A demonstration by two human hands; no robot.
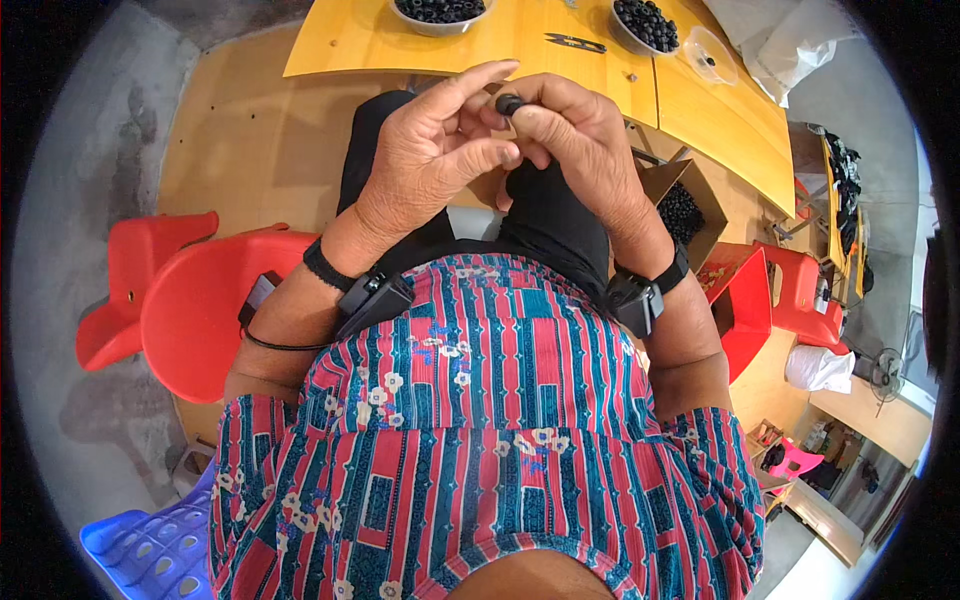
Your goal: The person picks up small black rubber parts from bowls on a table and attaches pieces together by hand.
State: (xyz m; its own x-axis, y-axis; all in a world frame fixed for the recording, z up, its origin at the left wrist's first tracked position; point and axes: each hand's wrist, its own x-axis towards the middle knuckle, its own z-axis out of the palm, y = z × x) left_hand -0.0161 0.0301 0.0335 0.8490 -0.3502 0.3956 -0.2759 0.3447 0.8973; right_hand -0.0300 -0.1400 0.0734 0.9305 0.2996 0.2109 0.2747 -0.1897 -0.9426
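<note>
A small round black part (509, 104) is pinched between the thumb and forefinger of my right hand (580, 135), above my lap. Close beside it on the left is my left hand (437, 140), its thumb and forefinger spread apart. The other left fingers curl in near the part; whether they touch it I cannot tell. On the yellow table in front lie small black-handled snips (575, 43). Two clear bowls of black parts stand there too, one bowl (440, 27) at the left and one bowl (630, 38) at the right.
The yellow table (480, 50) edge runs just beyond my hands. A clear lid (708, 58) and a white plastic bag (795, 50) are at its right. A cardboard box (715, 215) of black parts sits beside my right forearm. Red chairs (190, 320) stand left, a blue crate (150, 550) lower left.
</note>
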